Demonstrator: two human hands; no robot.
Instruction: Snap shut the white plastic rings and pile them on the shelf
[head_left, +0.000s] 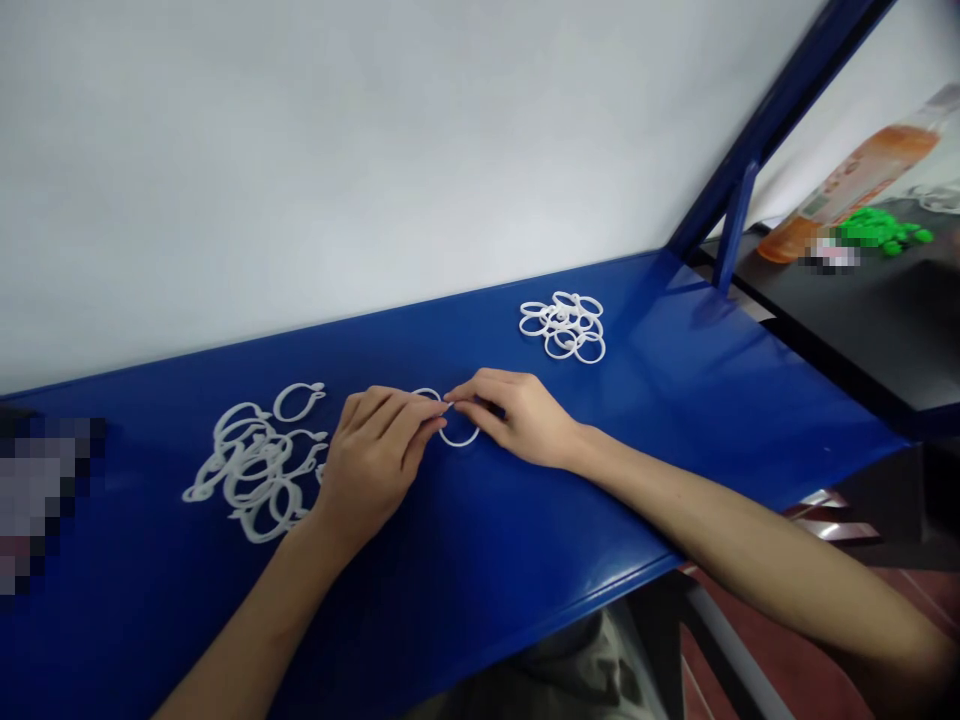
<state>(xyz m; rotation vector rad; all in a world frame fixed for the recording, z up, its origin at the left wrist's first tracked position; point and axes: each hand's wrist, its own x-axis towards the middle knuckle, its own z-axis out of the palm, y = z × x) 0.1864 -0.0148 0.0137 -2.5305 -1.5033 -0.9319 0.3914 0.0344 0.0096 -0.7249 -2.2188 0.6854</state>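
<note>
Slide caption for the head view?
Left hand and right hand pinch a white ring over a blue table.

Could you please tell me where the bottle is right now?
The bottle is at the head view's upper right, on the black table, beside the green items.

- Blue tabletop point(540, 540): directly beneath the fingers point(480, 383), running out to both sides.
- Pale wall point(375, 170): beyond the fingers, behind the tabletop.
- Blue slanted post point(795, 90): beyond the fingers, to the right.
- Black table point(840, 310): well right of the fingers; carries a bottle point(862, 180) of orange liquid, green pieces point(881, 230) just beside it.
- Pixelated item point(37, 490): far left of the fingers; identity unreadable.
- Red floor point(795, 660): below, right of the fingers.
</note>
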